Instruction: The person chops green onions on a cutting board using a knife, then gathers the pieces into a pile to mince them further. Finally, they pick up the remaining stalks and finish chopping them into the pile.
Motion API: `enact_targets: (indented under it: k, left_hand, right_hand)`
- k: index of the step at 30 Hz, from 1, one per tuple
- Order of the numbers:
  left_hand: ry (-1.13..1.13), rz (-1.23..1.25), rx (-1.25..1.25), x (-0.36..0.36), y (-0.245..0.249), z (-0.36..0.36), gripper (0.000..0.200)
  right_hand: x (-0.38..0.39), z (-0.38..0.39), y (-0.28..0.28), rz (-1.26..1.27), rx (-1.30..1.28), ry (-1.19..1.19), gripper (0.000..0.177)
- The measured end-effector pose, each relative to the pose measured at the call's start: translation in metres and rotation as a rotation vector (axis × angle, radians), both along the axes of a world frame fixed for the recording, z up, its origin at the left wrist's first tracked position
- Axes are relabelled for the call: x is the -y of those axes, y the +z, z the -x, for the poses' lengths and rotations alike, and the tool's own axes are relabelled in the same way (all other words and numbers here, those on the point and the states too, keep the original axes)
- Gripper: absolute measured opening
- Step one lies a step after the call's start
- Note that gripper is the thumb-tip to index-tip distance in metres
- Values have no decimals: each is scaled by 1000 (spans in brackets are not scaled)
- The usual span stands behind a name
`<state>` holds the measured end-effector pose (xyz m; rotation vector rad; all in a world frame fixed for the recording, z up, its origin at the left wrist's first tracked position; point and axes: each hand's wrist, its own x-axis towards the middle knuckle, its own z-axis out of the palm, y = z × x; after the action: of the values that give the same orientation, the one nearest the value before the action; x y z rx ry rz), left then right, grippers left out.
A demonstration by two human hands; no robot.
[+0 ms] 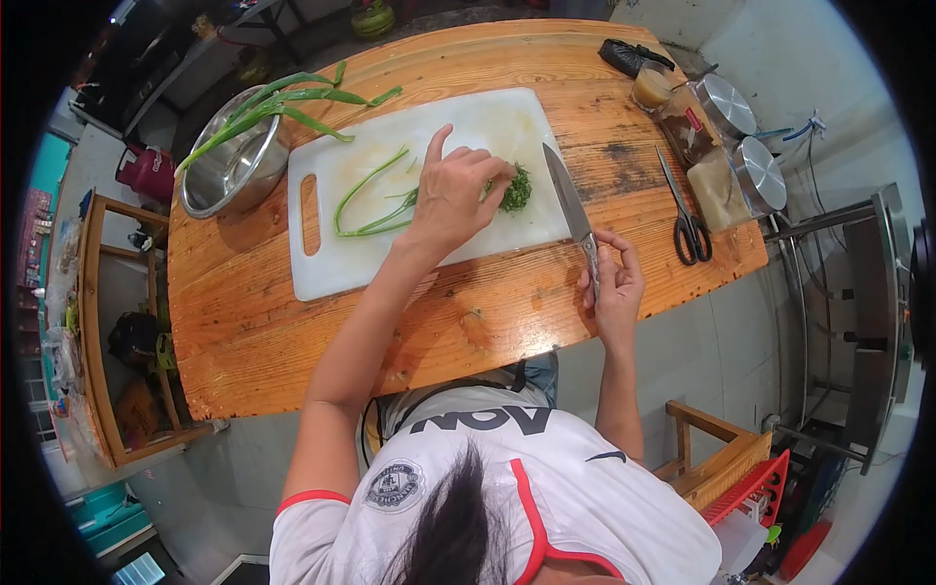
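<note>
**One knife (565,190), one soft green heap (517,190)**

One big wooden table (253,322) carries it all, with a white board (322,263) across its middle. A steel bowl (229,171) sits at the far left corner, long scallions (283,97) lolling over its rim. Scissors (687,219) lie near the right edge.

Now the action. The left hand (453,200) is down near the board's right end, fingers curled, tips bunched on the heap, forefinger poking straight out. A few loose stalks (366,185) trail left from under it.

The right hand (614,288) has its fingers closed round the knife's handle, just off the board and near the table's near edge. The blade lies along the board's right edge, just beside the heap.

How will it handle? The stalks look light and limp and should bruise easily, so press them flat close to the cut end. The chopped bits look loose and probably damp, so they are best swept together with the fingertips. The knife is stiff and sharp: take it by the handle only.
</note>
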<state>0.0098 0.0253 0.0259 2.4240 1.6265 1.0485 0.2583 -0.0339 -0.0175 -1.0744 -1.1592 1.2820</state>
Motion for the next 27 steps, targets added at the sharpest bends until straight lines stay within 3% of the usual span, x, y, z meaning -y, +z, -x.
enact_targets:
  k: [6, 11, 18, 24, 27]
  left_hand:
    - [107, -14, 117, -7, 4, 42, 9]
    - [149, 211, -122, 12, 21, 103, 11]
    - [158, 237, -281, 27, 10, 110, 8]
    - [133, 336, -247, 18, 5, 113, 5]
    - [262, 205, -150, 8, 2, 112, 7]
  right_hand:
    - [-1, 0, -2, -11, -2, 5, 23]
    - [-1, 1, -1, -2, -21, 3, 23]
    - [0, 0, -1, -18, -3, -11, 24]
    - [0, 1, -1, -12, -9, -3, 23]
    - [0, 1, -2, -8, -9, -8, 23]
